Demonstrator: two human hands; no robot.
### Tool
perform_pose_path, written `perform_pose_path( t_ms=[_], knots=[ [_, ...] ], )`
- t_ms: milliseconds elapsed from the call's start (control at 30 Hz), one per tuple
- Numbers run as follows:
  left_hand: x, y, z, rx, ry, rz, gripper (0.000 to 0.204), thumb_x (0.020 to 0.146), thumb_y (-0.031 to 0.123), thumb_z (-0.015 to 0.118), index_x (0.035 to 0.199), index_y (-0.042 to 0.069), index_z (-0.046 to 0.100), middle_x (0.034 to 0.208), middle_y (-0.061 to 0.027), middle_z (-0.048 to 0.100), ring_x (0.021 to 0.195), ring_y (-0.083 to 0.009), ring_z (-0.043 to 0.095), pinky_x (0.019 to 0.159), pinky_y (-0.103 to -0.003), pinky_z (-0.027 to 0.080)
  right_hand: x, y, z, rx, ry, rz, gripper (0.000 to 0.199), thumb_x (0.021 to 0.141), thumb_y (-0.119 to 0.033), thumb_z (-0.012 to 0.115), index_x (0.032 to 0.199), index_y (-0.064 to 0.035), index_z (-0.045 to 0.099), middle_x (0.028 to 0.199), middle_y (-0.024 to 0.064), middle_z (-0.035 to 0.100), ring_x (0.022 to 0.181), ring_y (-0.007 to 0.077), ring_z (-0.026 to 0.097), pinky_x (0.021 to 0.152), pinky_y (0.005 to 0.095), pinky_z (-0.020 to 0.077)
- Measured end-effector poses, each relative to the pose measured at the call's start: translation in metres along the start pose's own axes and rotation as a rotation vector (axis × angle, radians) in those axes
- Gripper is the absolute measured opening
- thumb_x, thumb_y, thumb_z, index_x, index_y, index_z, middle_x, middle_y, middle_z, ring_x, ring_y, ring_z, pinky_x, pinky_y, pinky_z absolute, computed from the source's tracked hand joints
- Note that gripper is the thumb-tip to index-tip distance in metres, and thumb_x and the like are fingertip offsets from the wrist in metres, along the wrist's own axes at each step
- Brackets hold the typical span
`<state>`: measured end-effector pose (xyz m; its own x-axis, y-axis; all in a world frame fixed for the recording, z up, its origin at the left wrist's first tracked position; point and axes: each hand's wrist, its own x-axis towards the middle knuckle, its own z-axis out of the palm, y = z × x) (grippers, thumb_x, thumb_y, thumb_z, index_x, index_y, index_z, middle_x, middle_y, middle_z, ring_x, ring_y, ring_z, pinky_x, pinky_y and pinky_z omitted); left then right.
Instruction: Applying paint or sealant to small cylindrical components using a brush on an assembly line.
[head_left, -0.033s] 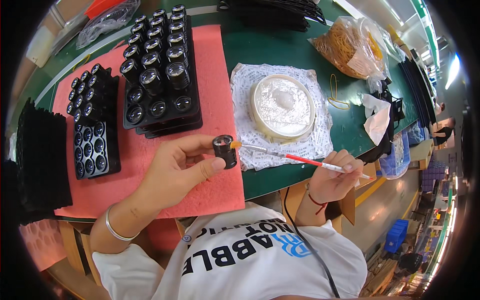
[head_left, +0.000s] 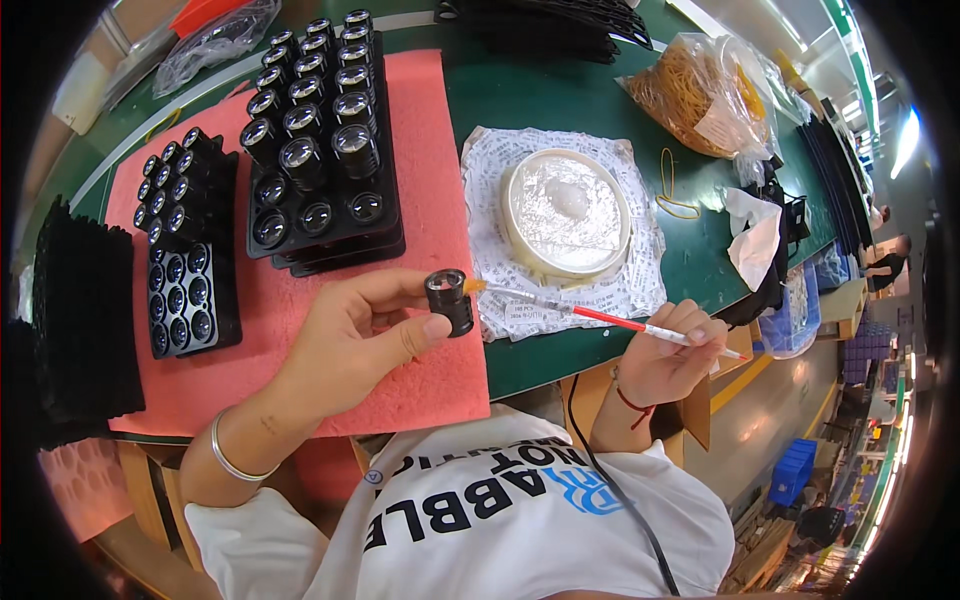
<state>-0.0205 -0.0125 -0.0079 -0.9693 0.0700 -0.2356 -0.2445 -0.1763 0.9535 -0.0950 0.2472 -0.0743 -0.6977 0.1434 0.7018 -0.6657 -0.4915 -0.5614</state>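
Gripping a black lens barrel (head_left: pixel 450 310) between thumb and fingers, the left hand (head_left: pixel 360 335) lies at the barrel's 8-to-9 o'clock, leaving its glazed upper end exposed, likely for brush access. The right hand (head_left: pixel 675 350), between 3 and 4 o'clock, is closed on the rear of a slim paintbrush (head_left: pixel 610 319); bristle contact is unclear. Pink foam (head_left: pixel 430 390) probably cushions parts on the green worktop (head_left: pixel 540 362). A round dish (head_left: pixel 513 225) sits at 2 o'clock, presumably within brush reach; a black lens tray (head_left: pixel 388 230) stands at 10-to-11 o'clock.

Brush (head_left: pixel 610 319) shifted slightly right; bristles (head_left: pixel 476 286) marginally higher beside black lens barrel (head_left: pixel 453 313).
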Motion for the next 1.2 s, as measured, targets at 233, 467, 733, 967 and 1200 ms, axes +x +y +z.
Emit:
perform_pose_path(
  t_ms=[233,467,733,967,1200],
  knots=[
    [0.0017,-0.0042,-0.0018,0.044,0.072,0.006,0.022,0.076,0.01,0.067,0.091,0.003,0.052,0.082,0.0002,0.057,0.061,-0.0024,0.051,0.052,-0.016,0.04,0.0024,-0.0015,0.0032,0.084,0.025,0.016,0.025,0.093,-0.026,0.037,0.078,-0.0075,0.044,0.06,0.0,0.04,0.055,0.0086,0.032,0.051,0.0229,0.0261],
    [0.0035,-0.0092,-0.0017,0.026,0.07,0.065,0.025,0.073,0.01,0.07,0.088,0.003,0.05,0.079,-0.0002,0.055,0.056,-0.0025,0.049,0.048,-0.017,0.039,0.0018,-0.0009,0.0013,0.07,-0.111,0.048,0.026,0.094,-0.027,0.036,0.08,-0.0074,0.045,0.058,-0.0004,0.039,0.054,0.008,0.033,0.051,0.0227,0.0266],
    [0.0023,-0.0069,-0.0021,0.072,0.058,0.055,0.025,0.076,0.01,0.067,0.092,0.002,0.051,0.084,-0.0005,0.055,0.057,-0.002,0.048,0.05,-0.016,0.04,0.0013,-0.0006,0.0021,-0.02,-0.045,0.027,0.025,0.094,-0.026,0.036,0.083,-0.0061,0.048,0.06,0.0002,0.039,0.056,0.0084,0.034,0.052,0.0226,0.0269],
    [0.001,-0.0043,-0.0009,0.055,-0.02,0.071,0.028,0.08,0.007,0.06,0.107,0.002,0.051,0.094,-0.002,0.055,0.074,-0.0038,0.049,0.058,-0.017,0.042,0.0014,-0.0005,0.0017,0.006,-0.041,0.042,0.026,0.094,-0.026,0.037,0.084,-0.0053,0.049,0.062,0.0005,0.04,0.057,0.0081,0.034,0.053,0.0219,0.0272],
    [0.001,-0.0051,0.0017,0.007,-0.006,0.03,0.03,0.082,0.006,0.056,0.111,0.002,0.049,0.091,-0.0025,0.056,0.067,-0.0023,0.048,0.052,-0.015,0.039,-0.0019,0.0019,-0.0001,-0.031,0.076,-0.015,0.026,0.094,-0.026,0.037,0.083,-0.0053,0.05,0.062,-0.0003,0.04,0.057,0.0075,0.034,0.052,0.0215,0.0272]
  ],
)
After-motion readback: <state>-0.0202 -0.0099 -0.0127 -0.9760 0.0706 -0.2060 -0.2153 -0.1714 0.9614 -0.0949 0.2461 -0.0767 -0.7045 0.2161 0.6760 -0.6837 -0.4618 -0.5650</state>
